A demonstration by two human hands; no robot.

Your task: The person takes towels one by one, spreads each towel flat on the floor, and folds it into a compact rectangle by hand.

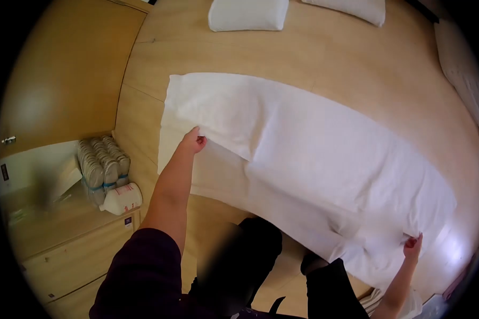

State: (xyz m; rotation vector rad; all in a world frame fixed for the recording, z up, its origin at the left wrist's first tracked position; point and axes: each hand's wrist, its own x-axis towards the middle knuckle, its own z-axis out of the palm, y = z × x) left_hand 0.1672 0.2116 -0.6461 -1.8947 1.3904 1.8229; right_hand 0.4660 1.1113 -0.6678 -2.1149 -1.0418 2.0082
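A long white cloth [314,143] lies spread over the wooden floor, with creases and a folded layer along its near side. My left hand [195,140] is closed on the cloth's edge near its left end, fingers pinched together. Far to the right, my right hand [413,245] pinches the cloth close to its lower right end. Between the two hands the edge of the upper layer runs loosely, and the part near my right hand is wrinkled.
Two folded white pieces [248,15] [351,8] lie beyond the cloth. At the left are bundled slippers [104,167], a white bottle [123,199], wooden drawers [80,255] and a wooden door [69,69]. My knees are at the cloth's near edge. Pale fabric hangs at the far right.
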